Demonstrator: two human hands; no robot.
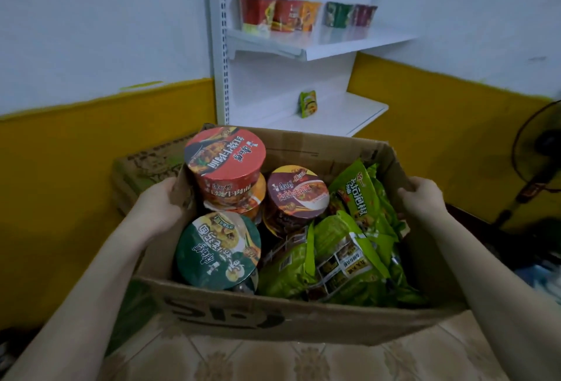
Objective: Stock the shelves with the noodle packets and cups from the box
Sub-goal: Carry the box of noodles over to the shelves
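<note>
Cardboard box (273,317) sits open on tiled floor, gripped at both side walls: left hand (158,198) fingers curled over left rim, right hand (423,198) fingers wrapped over right rim. Inside, left half: red-lid cup (224,153) stacked high, maroon-lid cup (299,192), green-lid cup (217,251); right half: heap of green noodle packets (358,247). Cups underneath mostly hidden. Lid text is Chinese, upside down; box front print cut off, unreadable. White shelf unit (334,46) behind: blurred cups on upper shelf, one green packet (308,104) lower.

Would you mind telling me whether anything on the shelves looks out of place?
A single green noodle packet stands alone, slightly tilted, on the lower shelf; the cups sit in a row on the upper shelf.
</note>
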